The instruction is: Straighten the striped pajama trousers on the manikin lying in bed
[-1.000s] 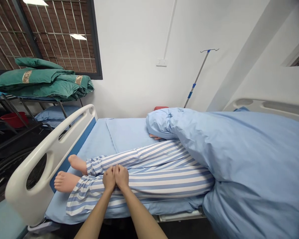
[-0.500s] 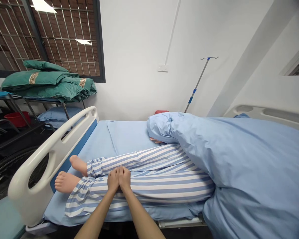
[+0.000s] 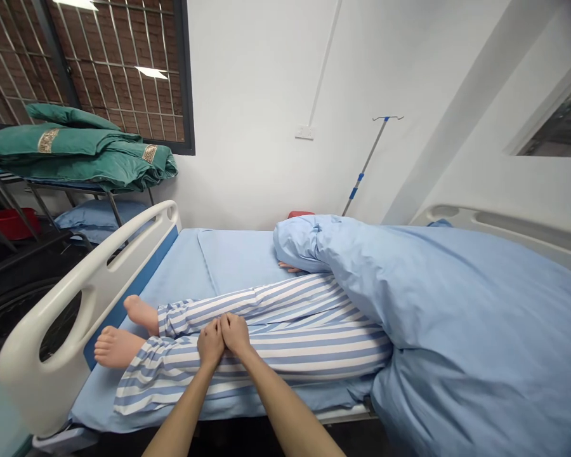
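My left hand (image 3: 210, 344) and my right hand (image 3: 235, 332) are side by side and touching, both closed, with their backs facing up. They are over the shin of the nearer leg in blue-and-white striped pyjama trousers (image 3: 309, 346). The fingers curl underneath, so whether they grip anything is hidden. Two smooth bare feet (image 3: 118, 347) stick out of the trouser legs at the left. A light blue quilt (image 3: 438, 298) covers the upper part of the lying figure, and fingertips (image 3: 289, 267) peek out from under its edge.
The bed has a white footboard (image 3: 83, 285) at the left and a white headboard (image 3: 518, 231) at the right. An IV pole (image 3: 367, 158) stands behind it. Folded green bedding (image 3: 90, 155) is stacked at the back left, above a red basin (image 3: 12, 223).
The view shifts slightly, first down, then to the right. Both hands stay closed and together over the shin, with only a small shift in their angle.
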Available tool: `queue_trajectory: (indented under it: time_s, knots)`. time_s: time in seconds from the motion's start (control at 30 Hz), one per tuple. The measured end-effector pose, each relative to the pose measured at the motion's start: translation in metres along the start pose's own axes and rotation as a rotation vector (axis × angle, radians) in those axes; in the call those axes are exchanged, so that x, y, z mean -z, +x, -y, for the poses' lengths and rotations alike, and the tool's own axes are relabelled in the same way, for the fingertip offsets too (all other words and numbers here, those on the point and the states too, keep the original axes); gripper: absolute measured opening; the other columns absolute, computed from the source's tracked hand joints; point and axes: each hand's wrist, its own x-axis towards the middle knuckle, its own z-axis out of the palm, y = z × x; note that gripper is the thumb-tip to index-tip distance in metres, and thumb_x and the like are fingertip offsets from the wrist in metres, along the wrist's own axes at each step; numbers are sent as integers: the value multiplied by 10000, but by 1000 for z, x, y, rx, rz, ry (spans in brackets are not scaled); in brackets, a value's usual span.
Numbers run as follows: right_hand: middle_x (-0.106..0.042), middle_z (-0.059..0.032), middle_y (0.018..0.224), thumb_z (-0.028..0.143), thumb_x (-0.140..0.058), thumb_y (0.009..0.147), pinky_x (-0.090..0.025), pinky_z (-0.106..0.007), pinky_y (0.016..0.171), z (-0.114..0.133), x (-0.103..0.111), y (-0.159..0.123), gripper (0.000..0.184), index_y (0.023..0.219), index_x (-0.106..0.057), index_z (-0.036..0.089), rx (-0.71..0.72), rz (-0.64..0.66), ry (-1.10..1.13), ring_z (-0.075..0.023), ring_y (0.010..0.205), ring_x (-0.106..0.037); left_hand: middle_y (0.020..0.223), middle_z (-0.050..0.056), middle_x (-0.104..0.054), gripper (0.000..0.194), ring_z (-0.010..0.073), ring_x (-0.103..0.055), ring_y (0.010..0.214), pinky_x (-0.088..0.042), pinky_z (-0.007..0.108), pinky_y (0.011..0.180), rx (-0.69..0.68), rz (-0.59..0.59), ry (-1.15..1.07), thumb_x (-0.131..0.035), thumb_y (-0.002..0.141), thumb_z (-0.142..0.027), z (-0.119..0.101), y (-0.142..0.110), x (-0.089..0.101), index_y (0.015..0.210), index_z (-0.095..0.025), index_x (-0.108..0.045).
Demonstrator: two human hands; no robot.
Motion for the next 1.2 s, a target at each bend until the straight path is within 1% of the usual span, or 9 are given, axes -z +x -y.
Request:
queue_trajectory:
  time_s: [0.1, 0.3, 0.5, 0.63, 0.73, 0.83, 1.0, 1.1, 1.2]
  knots:
    - [-686, -60, 693, 263, -357, 876, -288, -249, 577, -7, 8, 1, 381, 623, -628, 180, 28, 27, -86, -140, 613, -556, 811, 65, -683, 373, 171, -578, 745, -293, 258, 623, 20, 7, 46, -306, 898, -346, -3, -1, -1, 735, -205, -611]
    - [-691, -76, 725, 278, -317, 898, -285, -261, 583, -15, 2, -1, 412, 663, -642, 180, -175, -66, -125, -152, 646, -574, 842, 64, -688, 373, 171, -585, 785, -305, 264, 654, 17, 6, 103, -305, 895, -351, -8, -3, -3, 764, -207, -623]
    - [-690, -63, 714, 290, -345, 891, -272, -259, 571, -10, 5, -9, 374, 684, -641, 193, -126, -81, -128, -148, 620, -564, 871, 72, -686, 369, 179, -585, 825, -332, 259, 675, 48, 64, 29, -310, 888, -363, -10, -2, 0, 774, -203, -622]
    - [-685, -62, 700, 288, -325, 896, -279, -249, 575, -13, 5, -10, 396, 666, -632, 191, -127, -128, -71, -146, 622, -560, 797, 77, -684, 342, 165, -584, 768, -348, 248, 661, 28, 116, -106, -370, 857, -337, -18, 9, 4, 678, -186, -620]
    - [-678, -66, 686, 304, -295, 904, -292, -246, 583, -17, 5, -7, 431, 643, -618, 186, -130, -162, 5, -148, 627, -558, 709, 57, -671, 374, 142, -572, 699, -359, 235, 645, -5, 107, -155, -354, 855, -333, -28, 15, 1, 649, -171, -620]
    - [-656, -56, 646, 323, -296, 897, -302, -243, 576, -23, 6, -4, 434, 609, -590, 184, -144, -187, 99, -148, 606, -538, 701, 49, -667, 402, 135, -566, 675, -364, 230, 625, 5, 85, -192, -306, 869, -322, -33, 9, -8, 678, -162, -621]
    - [-602, -32, 580, 337, -293, 886, -314, -237, 549, -28, 6, -3, 430, 571, -542, 182, -201, -248, 222, -139, 556, -483, 795, 64, -674, 319, 157, -574, 755, -341, 251, 665, 11, 31, -94, -358, 869, -317, -31, -7, -21, 741, -191, -621]
    - [-603, -34, 588, 326, -289, 887, -315, -236, 553, -27, 6, -3, 430, 584, -555, 176, -197, -224, 190, -135, 560, -482, 802, 63, -676, 328, 161, -580, 758, -329, 252, 658, 14, 47, -25, -346, 882, -328, -30, -8, -20, 751, -198, -617]
    - [-620, -43, 612, 289, -275, 893, -307, -234, 554, -24, 11, 1, 437, 605, -581, 167, -165, -116, 102, -130, 571, -492, 827, 69, -681, 334, 164, -584, 774, -321, 252, 655, 26, 51, 13, -330, 892, -321, -30, -7, -18, 772, -196, -615]
